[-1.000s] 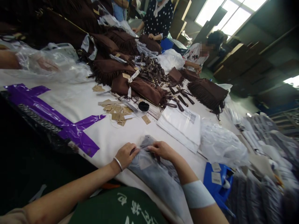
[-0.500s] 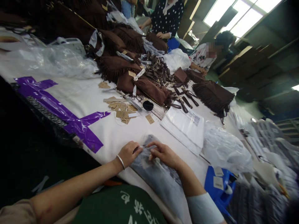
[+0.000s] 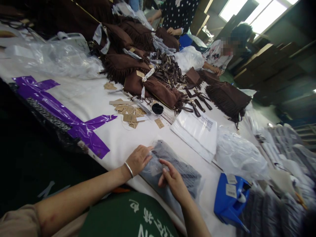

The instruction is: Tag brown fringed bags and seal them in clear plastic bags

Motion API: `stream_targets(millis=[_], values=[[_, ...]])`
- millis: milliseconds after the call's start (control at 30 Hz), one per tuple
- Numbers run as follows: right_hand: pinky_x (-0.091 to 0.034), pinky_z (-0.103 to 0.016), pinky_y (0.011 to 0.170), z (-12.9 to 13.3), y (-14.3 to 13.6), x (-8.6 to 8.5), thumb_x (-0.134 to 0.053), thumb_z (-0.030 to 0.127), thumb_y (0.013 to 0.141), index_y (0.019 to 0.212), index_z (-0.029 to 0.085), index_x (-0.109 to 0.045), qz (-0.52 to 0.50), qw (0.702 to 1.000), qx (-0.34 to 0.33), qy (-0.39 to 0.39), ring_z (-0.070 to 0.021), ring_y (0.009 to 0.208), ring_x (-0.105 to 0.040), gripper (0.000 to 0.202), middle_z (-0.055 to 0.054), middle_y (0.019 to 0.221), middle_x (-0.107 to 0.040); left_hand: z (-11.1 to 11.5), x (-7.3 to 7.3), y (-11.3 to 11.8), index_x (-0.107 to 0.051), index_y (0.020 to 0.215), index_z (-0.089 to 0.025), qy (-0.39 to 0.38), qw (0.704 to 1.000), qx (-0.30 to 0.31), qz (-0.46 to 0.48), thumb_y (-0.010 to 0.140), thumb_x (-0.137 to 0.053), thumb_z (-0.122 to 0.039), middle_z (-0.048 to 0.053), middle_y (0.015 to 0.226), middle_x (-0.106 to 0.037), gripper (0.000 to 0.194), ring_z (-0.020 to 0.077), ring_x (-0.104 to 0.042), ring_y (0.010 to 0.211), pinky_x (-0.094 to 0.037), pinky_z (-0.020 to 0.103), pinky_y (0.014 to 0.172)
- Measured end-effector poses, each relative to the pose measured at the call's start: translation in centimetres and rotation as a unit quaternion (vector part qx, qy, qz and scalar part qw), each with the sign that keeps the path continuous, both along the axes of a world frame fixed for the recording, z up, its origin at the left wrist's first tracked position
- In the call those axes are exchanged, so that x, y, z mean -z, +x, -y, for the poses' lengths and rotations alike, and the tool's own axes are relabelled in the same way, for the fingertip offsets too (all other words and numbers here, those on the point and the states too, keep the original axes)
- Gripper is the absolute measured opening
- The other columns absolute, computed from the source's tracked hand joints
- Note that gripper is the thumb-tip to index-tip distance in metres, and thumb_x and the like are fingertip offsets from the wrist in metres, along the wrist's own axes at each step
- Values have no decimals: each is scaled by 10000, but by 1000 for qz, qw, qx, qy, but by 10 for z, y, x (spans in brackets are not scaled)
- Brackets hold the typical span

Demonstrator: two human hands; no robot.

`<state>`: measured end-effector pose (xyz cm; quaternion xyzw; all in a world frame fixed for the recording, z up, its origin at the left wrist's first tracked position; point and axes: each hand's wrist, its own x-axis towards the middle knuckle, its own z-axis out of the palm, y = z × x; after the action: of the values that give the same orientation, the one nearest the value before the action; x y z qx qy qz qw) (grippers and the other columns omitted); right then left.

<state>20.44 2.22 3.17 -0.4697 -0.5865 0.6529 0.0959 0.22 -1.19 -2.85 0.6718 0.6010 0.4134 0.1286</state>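
Note:
A dark fringed item packed in a clear plastic bag (image 3: 186, 172) lies flat on the table edge in front of me. At the bag's near left corner, my left hand (image 3: 139, 159), with a silver bangle on its wrist, is closed, pinching the plastic. My right hand (image 3: 174, 181) rests over the bag's middle. Its index finger stretches out across the plastic, the other fingers partly curled, and nothing shows in its grasp. Part of the bag is hidden under the right hand and forearm.
Ahead lie cardboard tags (image 3: 129, 113), a white plastic sheet stack (image 3: 195, 133) and brown fringed bags (image 3: 160, 90). Purple tape (image 3: 81, 128) runs along the left edge. A blue tape dispenser (image 3: 225, 200) stands at right, near crumpled plastic (image 3: 237, 153). Co-workers stand across the table.
My right hand has slid back towards me, uncovering more of the bag's fringed contents. My left hand stays at the bag's corner. The view has shifted slightly.

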Motion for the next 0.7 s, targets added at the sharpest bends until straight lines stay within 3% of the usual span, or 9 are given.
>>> stream_targets(millis=[167, 267, 367, 433, 500, 600, 700], values=[[-479, -273, 563, 3, 1, 0, -385, 477, 915, 1312, 236, -389, 34, 997, -3, 67, -147, 529, -580, 465, 19, 597, -642, 2, -6, -7, -496, 1263, -227, 109, 982, 111, -104, 912, -422, -111, 77, 1207, -550, 376, 236, -411, 1206, -390, 404, 992], [-487, -274, 592, 4, 1, 1, -349, 428, 934, 1330, 253, -372, 56, 993, -22, 100, -145, 546, -587, 433, 27, 604, -632, 1, -4, -8, -531, 1230, -242, 134, 964, 188, -129, 928, -437, -169, 59, 1153, -589, 324, 225, -444, 1162, -386, 394, 986], [-467, -275, 618, -1, 5, -3, -310, 309, 950, 1362, 310, -340, 157, 967, -84, 185, -146, 566, -594, 412, 32, 621, -626, -1, 0, -8, -545, 1218, -251, 119, 960, 206, -149, 917, -480, -198, 55, 1097, -605, 313, 224, -469, 1107, -384, 397, 970], [-441, -288, 635, -10, 10, -9, -336, 174, 915, 1378, 357, -319, 262, 904, -169, 293, -166, 637, -607, 498, 14, 703, -643, -2, 2, -8, -543, 1223, -264, 112, 961, 204, -152, 912, -494, -202, 52, 1091, -604, 320, 222, -465, 1102, -375, 398, 971], [-416, -306, 669, -24, 17, -16, -371, 68, 857, 1390, 385, -300, 337, 806, -268, 407, -195, 743, -601, 624, -11, 805, -643, -3, 3, -9, -541, 1227, -274, 106, 961, 206, -151, 913, -495, -209, 49, 1091, -602, 323, 220, -462, 1098, -363, 402, 978], [-386, -324, 704, -51, 24, -27, -405, 62, 861, 1416, 397, -232, 362, 675, -382, 517, -213, 802, -556, 671, -30, 847, -614, -4, 3, -9, -542, 1226, -280, 98, 961, 210, -151, 910, -498, -209, 50, 1080, -602, 326, 218, -463, 1089, -348, 415, 986], [-365, -328, 698, -73, 25, -30, -417, 111, 894, 1429, 413, -156, 349, 600, -446, 565, -208, 771, -519, 667, -34, 830, -591, -5, 4, -8, -550, 1216, -280, 102, 962, 204, -151, 907, -494, -192, 50, 1058, -606, 326, 214, -466, 1080, -337, 421, 989]])
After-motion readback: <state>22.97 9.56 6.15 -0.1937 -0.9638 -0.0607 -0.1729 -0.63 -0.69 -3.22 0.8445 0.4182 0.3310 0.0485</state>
